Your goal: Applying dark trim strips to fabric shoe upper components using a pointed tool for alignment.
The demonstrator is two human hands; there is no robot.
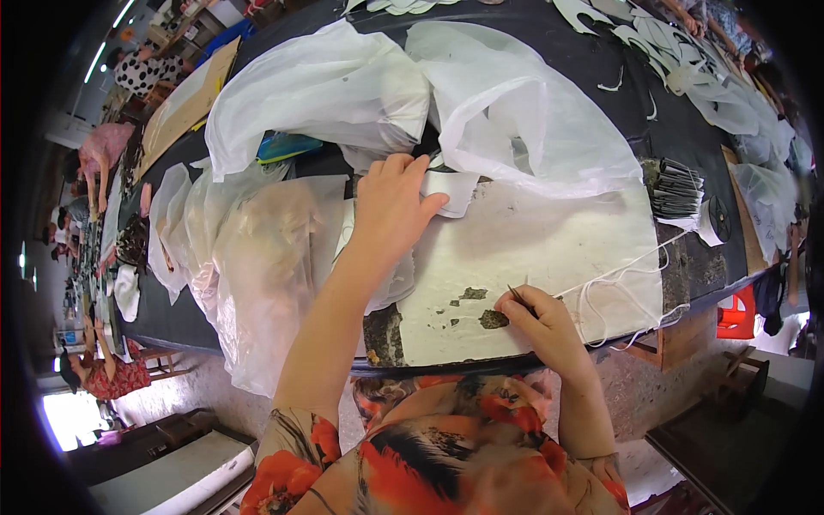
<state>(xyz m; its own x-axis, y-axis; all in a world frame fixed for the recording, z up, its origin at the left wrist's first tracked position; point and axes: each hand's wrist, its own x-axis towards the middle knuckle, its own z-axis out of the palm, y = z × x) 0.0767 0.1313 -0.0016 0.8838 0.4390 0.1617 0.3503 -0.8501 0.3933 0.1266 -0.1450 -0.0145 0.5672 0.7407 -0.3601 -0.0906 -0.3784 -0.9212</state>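
Note:
My left hand point(393, 202) reaches forward to the back edge of a white board point(549, 232). Its fingers are curled and its thumb rests against a small white sheet piece point(455, 190); the fingertips are partly hidden. Nearer to me, my right hand point(545, 326) is closed in a pinch around a thin dark pointed tool point(518, 295), whose exact kind I cannot make out. Just left of those fingers, a dark worn patch point(493, 319) marks the board, with smaller patches around it.
Two white translucent bags point(318, 86) point(532, 112) lie behind the board, and clear plastic bags point(266, 257) at its left. White cord point(614, 279) loops at the right, near a bundle of dark strips point(678, 190) and a spool point(714, 221). A red stool point(736, 313) stands beyond. People work along the left.

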